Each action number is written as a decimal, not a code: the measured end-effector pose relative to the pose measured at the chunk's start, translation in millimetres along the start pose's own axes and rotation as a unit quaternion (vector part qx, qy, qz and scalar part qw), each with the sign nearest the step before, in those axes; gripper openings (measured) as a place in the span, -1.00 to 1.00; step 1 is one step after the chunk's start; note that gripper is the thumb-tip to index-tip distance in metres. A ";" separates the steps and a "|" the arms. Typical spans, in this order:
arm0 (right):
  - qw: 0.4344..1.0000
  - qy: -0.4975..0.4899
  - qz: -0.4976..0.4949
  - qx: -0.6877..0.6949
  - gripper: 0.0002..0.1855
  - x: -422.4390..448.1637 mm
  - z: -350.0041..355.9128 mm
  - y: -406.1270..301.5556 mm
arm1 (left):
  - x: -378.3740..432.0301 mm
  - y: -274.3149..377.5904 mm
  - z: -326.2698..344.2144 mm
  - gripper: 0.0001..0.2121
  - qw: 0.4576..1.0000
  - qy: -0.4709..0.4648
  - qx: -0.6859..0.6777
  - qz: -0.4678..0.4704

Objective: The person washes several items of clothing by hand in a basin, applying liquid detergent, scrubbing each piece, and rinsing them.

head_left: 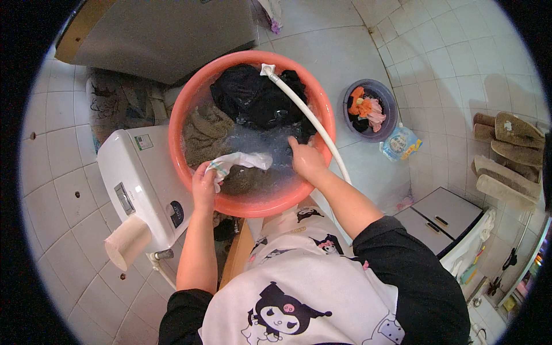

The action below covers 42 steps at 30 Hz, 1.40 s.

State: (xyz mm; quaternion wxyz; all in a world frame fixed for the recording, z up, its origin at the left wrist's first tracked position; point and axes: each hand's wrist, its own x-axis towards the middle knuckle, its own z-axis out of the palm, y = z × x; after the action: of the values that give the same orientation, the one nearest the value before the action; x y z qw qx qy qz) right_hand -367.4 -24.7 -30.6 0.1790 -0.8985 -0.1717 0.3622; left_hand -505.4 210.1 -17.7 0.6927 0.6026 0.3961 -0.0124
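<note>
A round orange plastic basin (252,209) holds cloudy water with wet laundry in it. My left hand (204,183) grips one end of a small wet white cloth item (241,160) with a coloured pattern, perhaps a sock. Its other end stretches to the right over the water. At the basin's right side, my right hand (307,158) is low at the water, its thumb side showing and the other fingers hidden. A black garment (254,97) fills the far part of the basin. Brown fabric (207,129) lies soaking at the left.
A white hose (310,114) with a star-shaped end crosses the basin's right rim. To the left stands a white toilet tank (151,172) with a paper roll (128,241) on it. A grey-purple tub (390,105) of clothes and a detergent pouch (400,142) sit right. Slippers (517,136) hang on the wall.
</note>
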 end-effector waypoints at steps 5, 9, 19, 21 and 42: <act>0.965 0.097 -0.198 0.139 -0.68 -38.0 56.8 4.6 | -23.3 -9.5 38.2 -0.73 0.999 -0.041 0.017 -0.005; 0.950 0.068 -0.232 0.198 -0.70 -63.9 47.5 -18.9 | -37.3 -18.6 64.4 -0.61 0.964 -0.043 0.237 0.114; 0.948 0.199 -0.126 -0.216 -0.58 -18.4 15.7 19.3 | -38.0 -14.8 61.4 -0.55 0.959 -0.036 0.266 0.086; 0.995 0.029 -0.058 -0.082 -0.66 -15.3 23.7 7.8 | -38.6 -13.0 61.6 -0.54 0.930 -0.037 0.315 0.187; 0.921 0.181 0.166 0.301 -0.17 24.7 49.0 -3.7 | 4.8 -18.4 78.9 -0.66 0.703 -0.082 0.645 0.290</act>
State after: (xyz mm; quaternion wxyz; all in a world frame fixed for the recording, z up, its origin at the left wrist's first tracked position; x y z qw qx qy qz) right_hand -386.2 -0.9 -76.5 0.4065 -0.8679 0.1329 0.2528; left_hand -469.1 140.7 -38.7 0.1345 0.9837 0.0388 -0.1127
